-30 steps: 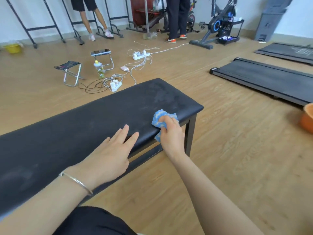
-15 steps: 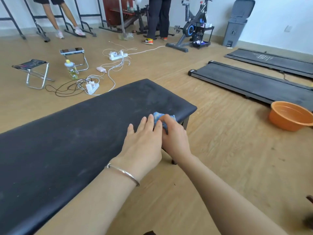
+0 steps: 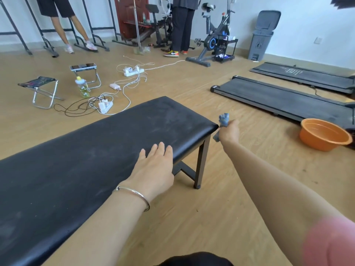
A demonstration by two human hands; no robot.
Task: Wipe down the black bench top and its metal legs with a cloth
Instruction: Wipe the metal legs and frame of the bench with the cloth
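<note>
The long black bench top (image 3: 92,160) runs from the lower left to the middle of the view, dusty with pale smears. One dark metal leg (image 3: 201,162) stands under its near right corner. My left hand (image 3: 153,169) rests flat on the top near the front edge, fingers straight, a silver bangle on the wrist. My right hand (image 3: 229,131) is just off the bench's right end, gripping a crumpled blue cloth (image 3: 223,119) that pokes out above and below the fist, close to the corner.
An orange basin (image 3: 324,134) sits on the wooden floor to the right, with two flat treadmills (image 3: 278,98) behind it. Power strips and cables (image 3: 105,106), a bottle and two folding stools lie beyond the bench. Two people stand at the back by an exercise bike.
My right hand has slid the cloth off the bench top, out past the right end corner. My left hand has parted from it and lies flat further back on the top.
</note>
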